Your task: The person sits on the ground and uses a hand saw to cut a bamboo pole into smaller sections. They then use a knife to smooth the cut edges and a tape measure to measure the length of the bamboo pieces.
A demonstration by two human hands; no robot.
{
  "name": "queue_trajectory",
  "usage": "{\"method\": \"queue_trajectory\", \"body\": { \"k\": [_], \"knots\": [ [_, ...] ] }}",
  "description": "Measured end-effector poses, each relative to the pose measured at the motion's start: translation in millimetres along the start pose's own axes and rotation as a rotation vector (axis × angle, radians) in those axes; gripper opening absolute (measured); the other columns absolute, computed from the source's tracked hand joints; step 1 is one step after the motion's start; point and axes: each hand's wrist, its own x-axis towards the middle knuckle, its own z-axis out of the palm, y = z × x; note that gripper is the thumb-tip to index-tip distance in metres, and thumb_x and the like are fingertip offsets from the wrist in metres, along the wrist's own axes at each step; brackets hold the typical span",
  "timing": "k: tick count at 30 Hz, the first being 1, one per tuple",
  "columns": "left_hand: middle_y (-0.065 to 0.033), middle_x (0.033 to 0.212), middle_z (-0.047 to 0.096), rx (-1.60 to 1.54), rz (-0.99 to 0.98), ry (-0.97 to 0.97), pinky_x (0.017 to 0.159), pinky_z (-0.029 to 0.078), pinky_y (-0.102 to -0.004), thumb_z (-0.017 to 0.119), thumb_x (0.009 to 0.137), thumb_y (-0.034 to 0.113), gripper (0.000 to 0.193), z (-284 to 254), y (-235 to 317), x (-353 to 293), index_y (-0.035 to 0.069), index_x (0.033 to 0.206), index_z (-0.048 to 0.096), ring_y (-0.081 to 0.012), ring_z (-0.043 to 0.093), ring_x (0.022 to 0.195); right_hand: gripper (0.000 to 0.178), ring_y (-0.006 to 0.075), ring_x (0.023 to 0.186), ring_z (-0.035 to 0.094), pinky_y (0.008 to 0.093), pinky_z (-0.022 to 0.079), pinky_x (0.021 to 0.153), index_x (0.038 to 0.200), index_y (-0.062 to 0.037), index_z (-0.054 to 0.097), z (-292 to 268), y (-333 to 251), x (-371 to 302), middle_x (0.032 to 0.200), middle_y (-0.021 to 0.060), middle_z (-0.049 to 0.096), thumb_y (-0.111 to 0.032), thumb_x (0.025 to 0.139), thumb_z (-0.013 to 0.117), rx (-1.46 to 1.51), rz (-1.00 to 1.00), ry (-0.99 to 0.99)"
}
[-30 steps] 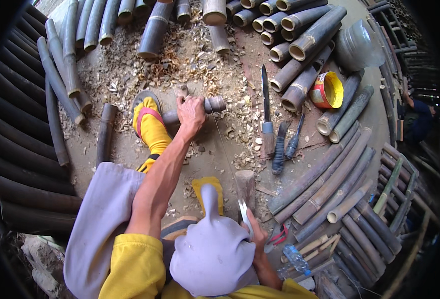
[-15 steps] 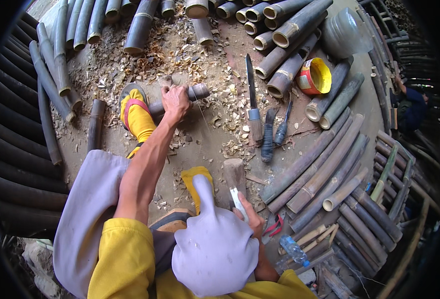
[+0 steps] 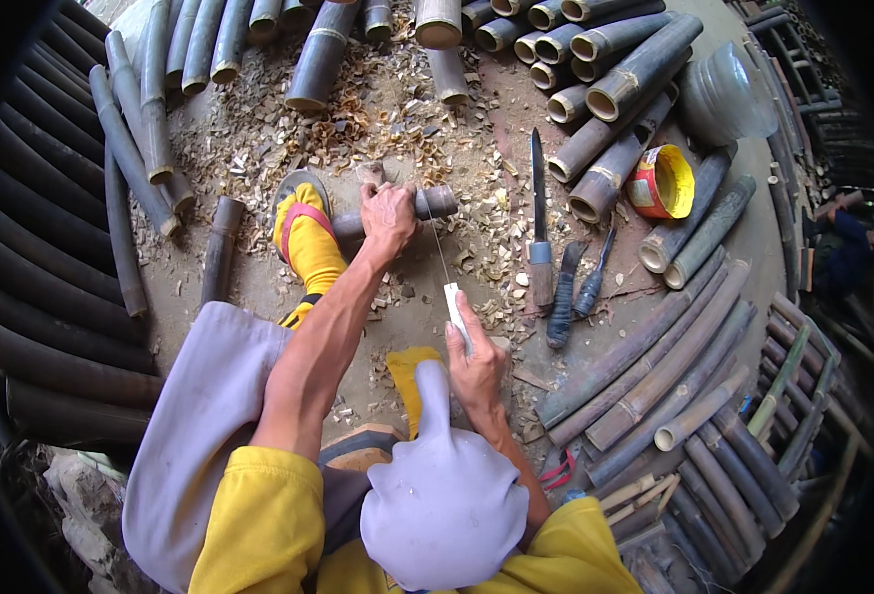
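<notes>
My left hand is closed over a short dark bamboo tube lying crosswise near the ground, its right end sticking out past the fingers. Closed round a white handle, my right hand holds a thin-bladed hand saw. The narrow saw blade runs away from me and meets the tube just right of my left hand. Beside the tube's left end stands my left foot in a yellow sock and sandal. A small brown block shows just beyond my left hand.
On the right lie a long knife, a black-wrapped tool and a pointed tool. A red and yellow can stands among bamboo tubes. Bamboo lengths line the left. Chips litter the ground. Someone sits far right.
My right hand has moved forward with the saw, away from my body. My left hand keeps its hold on the tube. The whole view has shifted, so things appear farther right.
</notes>
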Motion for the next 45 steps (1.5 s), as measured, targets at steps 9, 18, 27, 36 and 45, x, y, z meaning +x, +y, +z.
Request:
{"method": "queue_trajectory", "body": {
  "k": [9,18,27,36,45],
  "knots": [
    [-0.0068,0.084,0.069,-0.004,0.032,-0.006,0.094,0.035,-0.0439,0.06,0.07,0.011,0.015,-2.2,0.0,-7.7,0.012,0.085,0.064,-0.0221,0.064,0.092,0.038,0.0322,0.085,0.069,0.037,0.055,0.068,0.124,0.0008,0.056,-58.2,13.1,-154.6,0.1,0.0226,0.067,-0.005,0.087,0.061,-0.059,0.089,-0.036],
    [-0.0081,0.08,0.068,-0.035,0.05,0.083,0.092,0.036,-0.0435,0.063,0.068,0.015,0.014,4.5,-5.7,-3.5,0.013,0.082,0.066,-0.0231,0.064,0.086,0.039,0.0328,0.074,0.068,0.0367,0.052,0.061,0.128,-0.004,0.055,4.0,-7.0,-3.0,0.101,0.025,0.065,-0.009,0.089,0.058,-0.015,0.099,-0.055],
    [-0.0072,0.088,0.067,-0.028,0.043,-0.009,0.094,0.035,-0.0443,0.077,0.061,0.024,0.034,-2.0,-1.6,-7.4,0.012,0.088,0.061,-0.0237,0.061,0.096,0.038,0.0303,0.089,0.069,0.036,0.054,0.073,0.125,0.0011,0.056,-33.7,20.1,-101.9,0.104,0.0243,0.066,-0.004,0.087,0.059,-0.032,0.069,-0.014],
    [-0.0079,0.087,0.068,-0.011,0.011,-0.065,0.096,0.035,-0.0437,0.075,0.062,0.022,0.03,-7.0,-3.0,-5.8,0.013,0.087,0.062,-0.0244,0.061,0.097,0.039,0.0306,0.085,0.069,0.035,0.054,0.069,0.123,0.0011,0.057,-15.0,25.8,-60.1,0.105,0.0232,0.065,-0.004,0.085,0.061,0.015,-0.014,0.026],
    [-0.0068,0.086,0.069,-0.001,0.047,0.027,0.094,0.035,-0.0436,0.069,0.064,0.017,0.022,-1.7,-11.7,-7.9,0.012,0.085,0.063,-0.022,0.063,0.094,0.038,0.0284,0.081,0.07,0.034,0.053,0.066,0.122,-0.0007,0.059,12.4,43.5,-44.6,0.1,0.0222,0.067,-0.006,0.085,0.064,0.032,0.037,0.01]
  ]
}}
